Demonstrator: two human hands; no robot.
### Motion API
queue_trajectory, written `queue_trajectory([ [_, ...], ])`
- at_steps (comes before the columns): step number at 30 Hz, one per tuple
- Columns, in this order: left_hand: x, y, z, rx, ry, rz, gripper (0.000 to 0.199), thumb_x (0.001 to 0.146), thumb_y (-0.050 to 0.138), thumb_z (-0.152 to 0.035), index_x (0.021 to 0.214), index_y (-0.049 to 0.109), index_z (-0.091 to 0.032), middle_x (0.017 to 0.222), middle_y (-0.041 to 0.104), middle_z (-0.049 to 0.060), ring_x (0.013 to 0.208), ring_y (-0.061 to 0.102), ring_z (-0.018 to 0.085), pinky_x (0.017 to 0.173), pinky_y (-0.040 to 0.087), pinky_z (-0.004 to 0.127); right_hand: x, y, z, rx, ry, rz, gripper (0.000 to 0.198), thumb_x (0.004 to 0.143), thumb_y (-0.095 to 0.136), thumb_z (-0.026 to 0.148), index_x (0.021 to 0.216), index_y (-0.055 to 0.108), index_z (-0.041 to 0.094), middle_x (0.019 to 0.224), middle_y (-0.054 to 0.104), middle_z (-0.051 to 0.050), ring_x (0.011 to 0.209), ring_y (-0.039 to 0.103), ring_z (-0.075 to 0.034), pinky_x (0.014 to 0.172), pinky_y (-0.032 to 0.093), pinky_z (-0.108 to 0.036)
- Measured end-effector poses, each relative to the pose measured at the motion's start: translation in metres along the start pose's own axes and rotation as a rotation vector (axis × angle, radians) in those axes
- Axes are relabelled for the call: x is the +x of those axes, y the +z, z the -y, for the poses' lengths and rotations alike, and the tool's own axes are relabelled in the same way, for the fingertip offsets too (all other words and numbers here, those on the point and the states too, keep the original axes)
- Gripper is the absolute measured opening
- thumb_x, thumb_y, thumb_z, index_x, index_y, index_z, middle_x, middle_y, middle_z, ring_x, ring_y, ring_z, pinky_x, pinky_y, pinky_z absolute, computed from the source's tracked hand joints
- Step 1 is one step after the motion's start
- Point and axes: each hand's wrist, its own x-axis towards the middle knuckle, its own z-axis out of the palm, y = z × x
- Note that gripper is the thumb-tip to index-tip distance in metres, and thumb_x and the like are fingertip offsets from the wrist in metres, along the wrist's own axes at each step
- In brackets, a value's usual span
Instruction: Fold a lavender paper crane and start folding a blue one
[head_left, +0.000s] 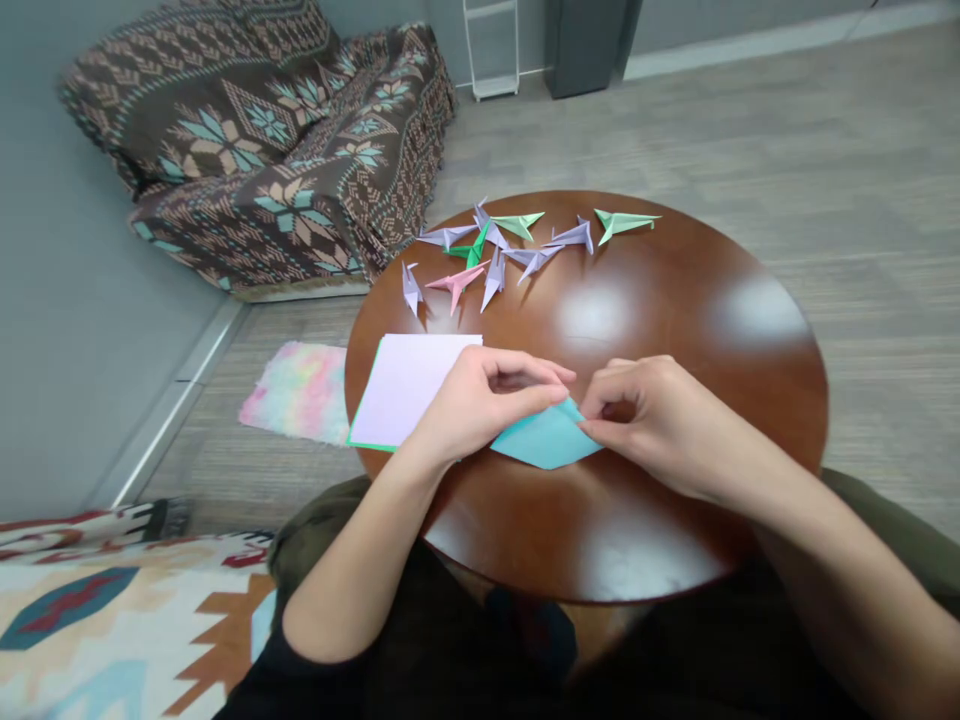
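Observation:
A sheet of light blue origami paper, partly folded, is between my hands just over the round table. My left hand pinches its upper edge between thumb and fingers. On the other side, my right hand has its thumb and fingertips closed on the paper's right part. Both hands cover some of the sheet, so its full fold pattern is hidden. Beside my left wrist lies a stack of square paper, lilac on top with a green edge showing below.
Several folded paper cranes in lilac, green and pink stand toward the far left of the brown table, among them a pink crane and a pale green crane. A covered sofa and a fluffy mat are beyond.

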Motion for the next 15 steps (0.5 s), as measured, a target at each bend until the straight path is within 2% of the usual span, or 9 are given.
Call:
queue_trajectory([
  [10, 0.0023, 0.0001, 0.0063, 0.005, 0.014, -0.029, 0.010, 0.076, 0.087, -0.027, 0.078, 0.085, -0.017, 0.094, 0.085, 0.008, 0.086, 0.079, 0.021, 0.077, 0.058, 0.027, 0.0007, -0.0026, 0.0031, 0.062, -0.004, -0.028, 0.023, 0.093, 0.068, 0.022, 0.072, 0.075, 0.020, 0.075, 0.076, -0.002, 0.073, 0.066, -0.020, 0.075, 0.042, -0.036],
  [15, 0.0018, 0.0014, 0.0059, -0.021, 0.000, -0.043, 0.013, 0.073, 0.090, -0.028, 0.076, 0.085, -0.017, 0.091, 0.085, 0.008, 0.084, 0.078, 0.021, 0.076, 0.058, 0.027, 0.0005, -0.0008, 0.0027, 0.074, -0.008, -0.048, 0.020, 0.092, 0.069, 0.019, 0.074, 0.077, 0.019, 0.075, 0.076, -0.002, 0.074, 0.065, -0.021, 0.074, 0.041, -0.036],
])
